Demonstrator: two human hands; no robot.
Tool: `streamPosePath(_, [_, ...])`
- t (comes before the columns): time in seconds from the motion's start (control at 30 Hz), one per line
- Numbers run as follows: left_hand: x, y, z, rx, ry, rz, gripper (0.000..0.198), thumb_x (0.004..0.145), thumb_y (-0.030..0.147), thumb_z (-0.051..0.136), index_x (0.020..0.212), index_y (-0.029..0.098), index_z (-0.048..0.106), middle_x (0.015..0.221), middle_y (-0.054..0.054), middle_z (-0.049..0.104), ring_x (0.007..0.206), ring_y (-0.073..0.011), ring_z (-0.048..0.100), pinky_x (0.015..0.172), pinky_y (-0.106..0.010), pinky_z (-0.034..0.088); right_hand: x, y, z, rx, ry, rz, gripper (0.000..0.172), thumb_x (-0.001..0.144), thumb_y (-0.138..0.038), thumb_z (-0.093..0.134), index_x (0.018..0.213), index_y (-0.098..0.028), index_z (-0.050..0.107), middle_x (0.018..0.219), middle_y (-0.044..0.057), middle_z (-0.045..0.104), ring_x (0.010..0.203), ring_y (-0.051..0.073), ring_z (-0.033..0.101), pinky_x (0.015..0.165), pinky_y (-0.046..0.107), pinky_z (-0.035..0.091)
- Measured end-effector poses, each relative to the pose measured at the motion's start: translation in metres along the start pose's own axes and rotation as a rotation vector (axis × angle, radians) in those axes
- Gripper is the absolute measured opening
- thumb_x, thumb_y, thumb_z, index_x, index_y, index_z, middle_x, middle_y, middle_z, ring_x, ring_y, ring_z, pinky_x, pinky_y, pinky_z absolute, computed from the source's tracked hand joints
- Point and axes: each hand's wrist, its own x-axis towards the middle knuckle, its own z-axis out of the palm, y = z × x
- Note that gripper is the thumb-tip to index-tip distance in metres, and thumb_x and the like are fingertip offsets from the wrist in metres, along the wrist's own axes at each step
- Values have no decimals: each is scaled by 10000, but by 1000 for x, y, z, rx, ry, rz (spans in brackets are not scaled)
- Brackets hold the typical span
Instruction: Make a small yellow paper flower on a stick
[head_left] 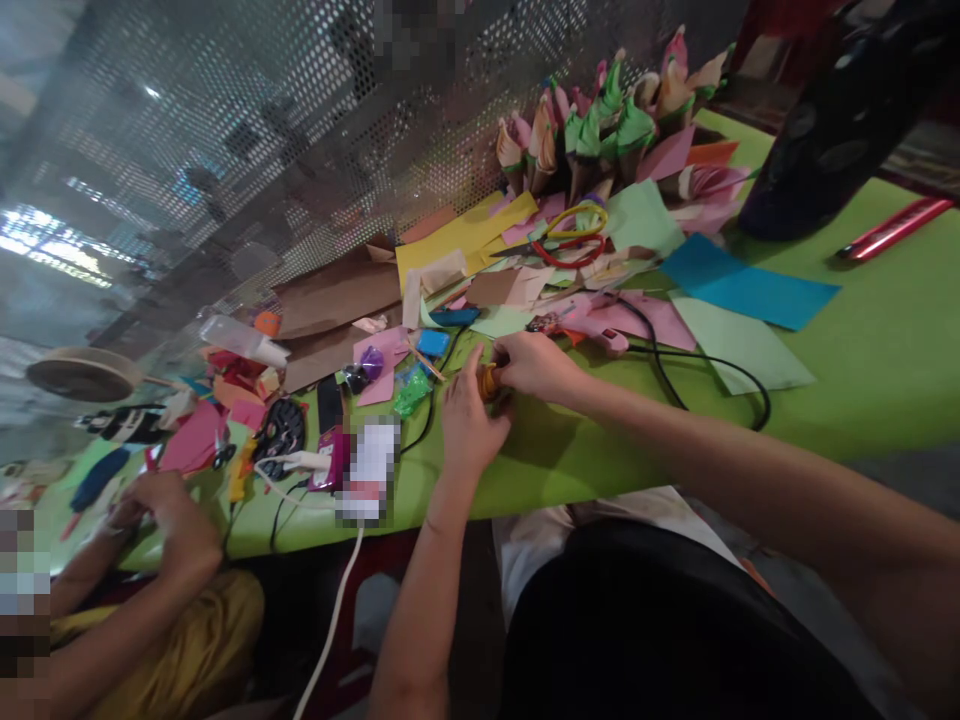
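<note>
My left hand (474, 425) and my right hand (536, 367) meet over the green table cover (570, 455). Between their fingertips is a small orange-brown rounded piece (489, 383), partly hidden by the fingers; its kind is unclear. Just beyond my right hand lies a pink glue gun (589, 315) with a black cord. A bright green crumpled packet (412, 393) and a blue block (433, 343) sit left of my left hand. Scissors with red and yellow handles (574, 248) rest on paper scraps farther back.
Paper ice-cream cones (592, 135) stand at the back by a perforated metal panel (315, 150). A dark bottle (817, 150) and a red pen (896, 230) are at right. A blurred phone (371, 470) lies left, with a white cable. A co-worker's hands (154, 505) work at far left.
</note>
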Motion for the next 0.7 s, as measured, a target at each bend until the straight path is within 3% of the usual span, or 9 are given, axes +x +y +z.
streamPosePath(0.17, [3, -9, -8, -268, -108, -70, 807, 781, 172, 708, 1489, 205, 323, 1326, -142, 638, 1207, -243, 643, 1019, -388, 516, -3, -2, -7, -1, -31, -26, 167, 711, -117, 657, 833, -162, 761, 759, 17, 727, 654, 135, 577, 559, 214, 341])
streamPosePath(0.37, [6, -18, -15, -191, -197, -61, 356, 830, 237, 698, 1167, 204, 591, 1148, -91, 700, 1086, -243, 667, 947, -381, 524, -11, -4, -11, -71, -11, -107, 135, 720, -98, 653, 804, -169, 731, 779, 45, 740, 695, 158, 618, 599, 224, 346])
streamPosePath(0.5, [1, -16, -18, -150, -133, -4, 220, 871, 271, 661, 1068, 209, 587, 1045, -72, 676, 1039, -234, 633, 918, -370, 499, -19, -4, -8, -150, 3, -283, 55, 795, -144, 638, 799, -164, 690, 807, 72, 734, 719, 177, 617, 615, 248, 316])
streamPosePath(0.7, [-5, -17, -15, -244, -35, 101, 303, 896, 370, 642, 1122, 208, 522, 1079, -81, 622, 1030, -229, 582, 917, -367, 487, -27, -4, -9, -248, 79, -496, 92, 867, -143, 581, 836, -159, 667, 812, 83, 697, 718, 180, 586, 631, 269, 289])
